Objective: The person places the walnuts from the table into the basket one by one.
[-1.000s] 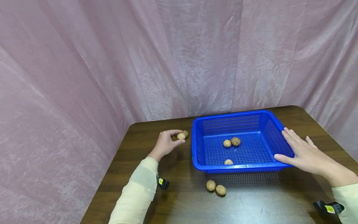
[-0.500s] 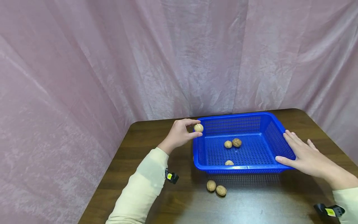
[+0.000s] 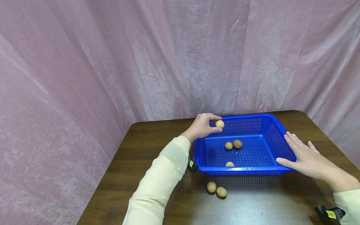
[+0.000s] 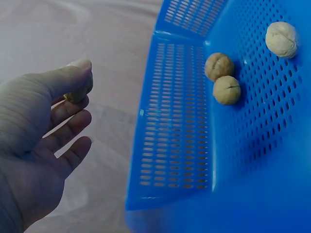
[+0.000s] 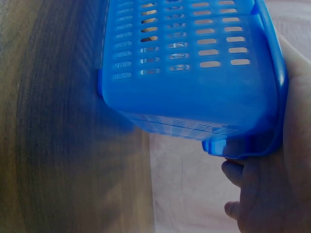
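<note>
My left hand pinches a light-brown walnut between thumb and fingertips, above the back left part of a blue perforated plastic basket. In the left wrist view the thumb partly covers this walnut. Inside the basket lie a small walnut and a darker walnut side by side, plus another walnut half hidden by the front rim. At the basket's front right corner rests my right hand, thumb over the rim and fingers stretched along the right side.
On the brown wooden table, in front of the basket, a round walnut and an oval walnut lie close together. A pink curtain hangs behind the table.
My left hand has lifted a walnut from the table left of the basket and carried it right, over the basket. The right hand stays at its corner.
</note>
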Action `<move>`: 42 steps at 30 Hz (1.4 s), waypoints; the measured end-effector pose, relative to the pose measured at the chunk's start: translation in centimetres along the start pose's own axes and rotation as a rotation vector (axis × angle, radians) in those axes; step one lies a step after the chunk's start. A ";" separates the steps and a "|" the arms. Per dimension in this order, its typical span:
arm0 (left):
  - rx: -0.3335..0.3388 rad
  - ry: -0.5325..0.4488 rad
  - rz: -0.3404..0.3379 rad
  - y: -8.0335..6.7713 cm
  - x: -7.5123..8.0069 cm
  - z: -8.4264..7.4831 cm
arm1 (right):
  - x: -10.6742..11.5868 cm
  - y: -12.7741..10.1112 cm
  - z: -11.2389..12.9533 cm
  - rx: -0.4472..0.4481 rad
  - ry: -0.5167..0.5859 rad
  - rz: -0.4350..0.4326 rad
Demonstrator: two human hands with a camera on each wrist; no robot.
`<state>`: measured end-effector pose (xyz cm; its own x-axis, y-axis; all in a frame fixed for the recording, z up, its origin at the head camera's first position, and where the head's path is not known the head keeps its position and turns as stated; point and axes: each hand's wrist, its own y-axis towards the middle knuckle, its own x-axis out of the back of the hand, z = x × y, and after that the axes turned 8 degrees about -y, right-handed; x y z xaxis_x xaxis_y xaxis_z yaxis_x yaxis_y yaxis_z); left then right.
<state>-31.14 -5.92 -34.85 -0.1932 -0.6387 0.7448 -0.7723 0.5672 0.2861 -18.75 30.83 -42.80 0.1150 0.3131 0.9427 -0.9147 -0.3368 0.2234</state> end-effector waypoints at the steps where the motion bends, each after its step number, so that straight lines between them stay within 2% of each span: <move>1: 0.015 -0.005 0.012 0.4 -0.3 0.2 | -0.1 0.0 0.0 0.001 0.001 0.000; 6: 0.087 0.009 0.060 2.3 -2.0 1.3 | -0.2 -0.1 -0.1 0.001 0.002 0.000; 13: 0.127 0.010 0.061 4.1 -3.5 2.9 | 0.0 -0.1 0.1 -0.007 0.003 0.007; 17: 0.143 -0.001 0.082 4.3 -4.3 4.0 | -0.1 0.0 0.1 -0.018 0.003 0.017; 22: 0.176 -0.015 0.151 4.2 -5.5 5.0 | -0.2 0.1 0.0 -0.020 -0.002 0.012; 27: 0.172 0.034 0.199 4.2 -6.5 5.8 | -0.3 0.0 -0.1 -0.026 -0.002 0.003; 31: 0.172 0.067 0.228 4.2 -6.5 5.9 | -0.2 0.0 0.0 -0.030 -0.004 0.000; 37: 0.169 0.045 0.210 4.2 -6.1 5.6 | -0.1 0.0 0.0 -0.037 -0.006 0.021; 42: 0.163 0.016 0.206 3.8 -4.9 4.0 | -0.4 0.0 -0.1 -0.030 -0.006 0.021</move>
<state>-35.61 -2.74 -39.83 -0.3484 -0.5094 0.7869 -0.8049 0.5928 0.0273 -18.81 30.78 -43.19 0.0984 0.3007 0.9486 -0.9281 -0.3162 0.1965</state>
